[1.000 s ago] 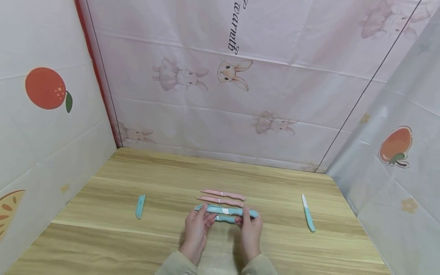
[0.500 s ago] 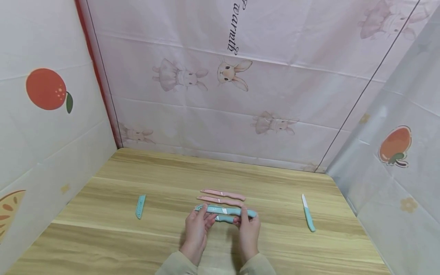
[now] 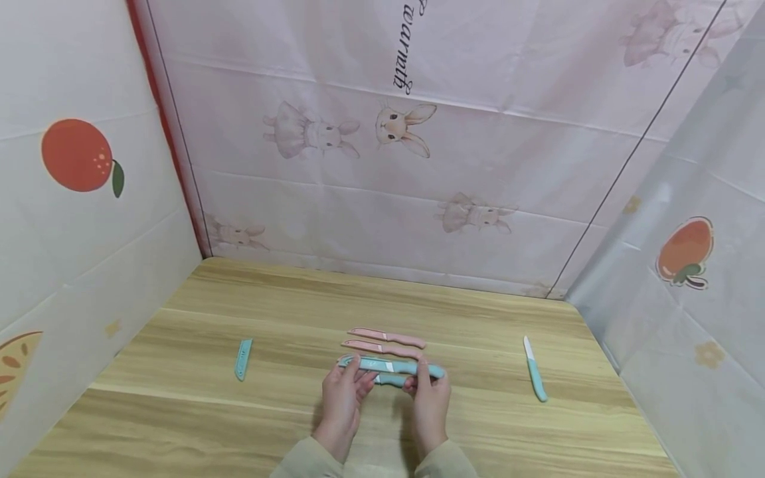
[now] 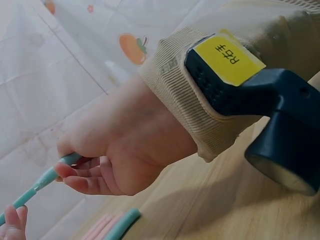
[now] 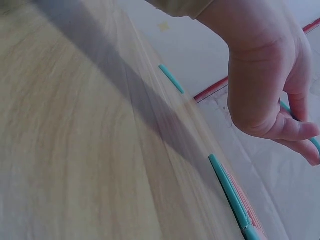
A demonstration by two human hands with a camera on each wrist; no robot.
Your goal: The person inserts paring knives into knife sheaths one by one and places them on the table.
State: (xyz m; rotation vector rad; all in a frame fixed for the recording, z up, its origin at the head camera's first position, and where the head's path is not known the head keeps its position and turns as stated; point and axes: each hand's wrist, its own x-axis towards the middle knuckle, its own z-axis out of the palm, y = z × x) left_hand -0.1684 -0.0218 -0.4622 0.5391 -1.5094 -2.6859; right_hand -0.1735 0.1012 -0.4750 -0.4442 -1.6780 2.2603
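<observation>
In the head view, a turquoise knife in a turquoise sheath (image 3: 372,364) is held level above the table. My left hand (image 3: 342,398) pinches the sheath end between thumb and fingers. My right hand (image 3: 431,405) grips the turquoise handle (image 3: 435,372); a short white strip of blade shows between handle and sheath. The right wrist view shows the left hand (image 5: 270,85), and the left wrist view shows the right hand (image 4: 125,145) on the handle. Below lies another turquoise knife (image 3: 391,381), partly hidden by the hands. Two pink sheathed knives (image 3: 388,336) lie just beyond.
A loose turquoise sheath (image 3: 243,360) lies on the left of the wooden table (image 3: 179,411). On the right lies an unsheathed knife (image 3: 536,378) with a white blade and turquoise handle. Printed cloth walls (image 3: 335,219) enclose the table's back and sides.
My right hand has shifted slightly left along with the knife's handle. The left hand keeps its pinch on the sheath, nearly still. The things on the table have not moved.
</observation>
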